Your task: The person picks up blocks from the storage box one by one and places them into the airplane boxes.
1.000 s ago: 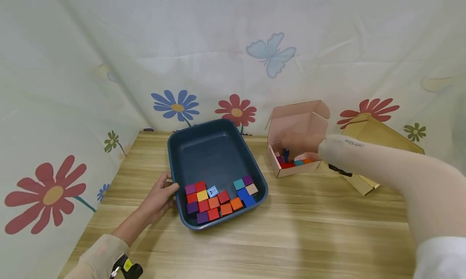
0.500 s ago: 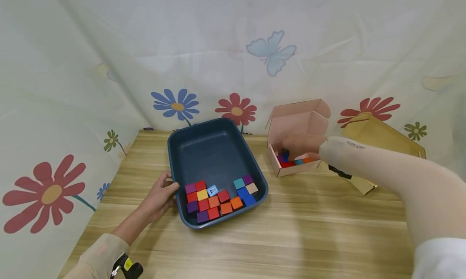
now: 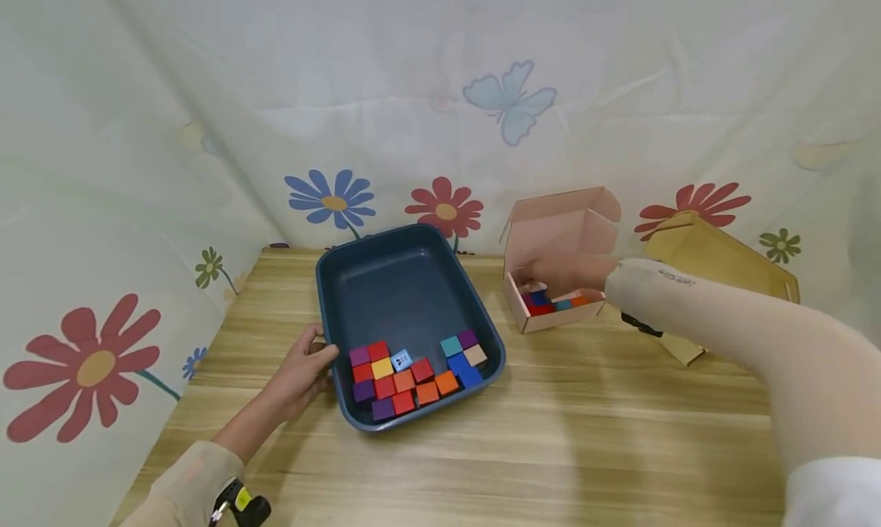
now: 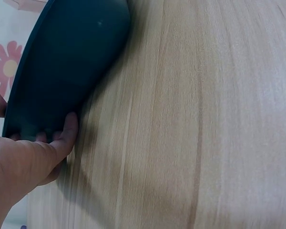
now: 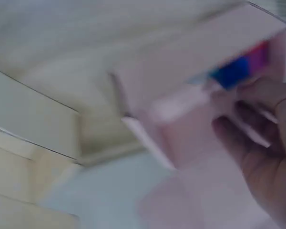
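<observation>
My left hand point(image 3: 307, 370) grips the left side of a dark blue tray point(image 3: 375, 297), thumb near its rim; in the left wrist view the fingers curl against the outer wall. Coloured cubes point(image 3: 403, 381) are gathered along the tray's near side, one with a light-blue printed face. My right hand point(image 3: 567, 269) reaches inside a small pink cardboard box point(image 3: 559, 322) with its lid raised. Several blocks lie along the box's front, including a blue block point(image 5: 233, 73). The right wrist view is blurred; a gap shows between thumb and fingers, with no block between them.
A second cardboard box point(image 3: 719, 255), yellow and opened up, stands behind my right forearm. The wooden table point(image 3: 523, 450) runs up to a flower-printed cloth backdrop point(image 3: 385, 91) at the back and left.
A dark block seen at my right fingertips earlier is no longer there; a blue block lies low in the pink box. My right fingers shifted slightly left. The left hand and tray stayed put.
</observation>
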Available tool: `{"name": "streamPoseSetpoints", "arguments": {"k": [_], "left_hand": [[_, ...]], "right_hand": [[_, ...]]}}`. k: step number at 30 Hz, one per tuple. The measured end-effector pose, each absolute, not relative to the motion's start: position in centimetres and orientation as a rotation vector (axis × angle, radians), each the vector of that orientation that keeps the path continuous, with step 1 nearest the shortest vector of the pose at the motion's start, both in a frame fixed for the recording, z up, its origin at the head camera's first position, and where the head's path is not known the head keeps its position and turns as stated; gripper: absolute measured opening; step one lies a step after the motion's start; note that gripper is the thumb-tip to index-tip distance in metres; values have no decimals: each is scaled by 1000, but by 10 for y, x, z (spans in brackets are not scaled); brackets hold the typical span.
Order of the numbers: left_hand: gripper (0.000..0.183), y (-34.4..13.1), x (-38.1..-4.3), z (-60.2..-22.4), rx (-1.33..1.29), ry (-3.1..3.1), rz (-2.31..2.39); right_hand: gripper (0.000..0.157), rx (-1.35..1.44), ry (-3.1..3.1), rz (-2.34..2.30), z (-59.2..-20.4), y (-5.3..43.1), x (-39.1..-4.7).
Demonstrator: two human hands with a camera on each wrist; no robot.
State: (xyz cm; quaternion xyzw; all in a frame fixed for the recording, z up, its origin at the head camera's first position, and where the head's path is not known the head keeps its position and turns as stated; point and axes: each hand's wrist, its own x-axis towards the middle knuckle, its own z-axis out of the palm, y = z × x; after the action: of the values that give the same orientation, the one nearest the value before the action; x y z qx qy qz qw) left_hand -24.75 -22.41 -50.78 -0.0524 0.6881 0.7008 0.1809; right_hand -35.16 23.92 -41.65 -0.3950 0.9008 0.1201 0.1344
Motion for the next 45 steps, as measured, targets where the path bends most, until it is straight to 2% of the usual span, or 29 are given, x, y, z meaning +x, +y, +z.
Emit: {"name": "streamPoseSetpoints", "arguments": {"k": [3, 5, 7, 11, 14, 18, 27, 45], "left_hand": [[23, -223, -248, -507, -135, 1936, 1979], [23, -222, -249, -507, -131, 1931, 1984], [24, -222, -249, -507, -122, 1931, 1983], [24, -222, -249, -509, -135, 1938, 1980], [24, -223, -249, -511, -141, 1943, 1981], [23, -224, -248, -512, -138, 1954, 1982], [25, -223, -247, -509, -139, 1948, 1989], [24, -224, -246, -509, -126, 1944, 2001]], "right_hand": [[7, -1397, 2686, 964, -390, 228, -340], [7, -1466, 2663, 1219, -374, 218, -330], [10, -1467, 2646, 1237, -363, 206, -320], [11, -1333, 2609, 936, -360, 180, -307], [21, -1239, 2535, 524, -364, 158, -303], [27, -1241, 2435, 243, -366, 133, -301], [27, -1342, 2381, 170, -368, 99, -299], [41, -1127, 2290, 276, -426, 69, -298]]}}
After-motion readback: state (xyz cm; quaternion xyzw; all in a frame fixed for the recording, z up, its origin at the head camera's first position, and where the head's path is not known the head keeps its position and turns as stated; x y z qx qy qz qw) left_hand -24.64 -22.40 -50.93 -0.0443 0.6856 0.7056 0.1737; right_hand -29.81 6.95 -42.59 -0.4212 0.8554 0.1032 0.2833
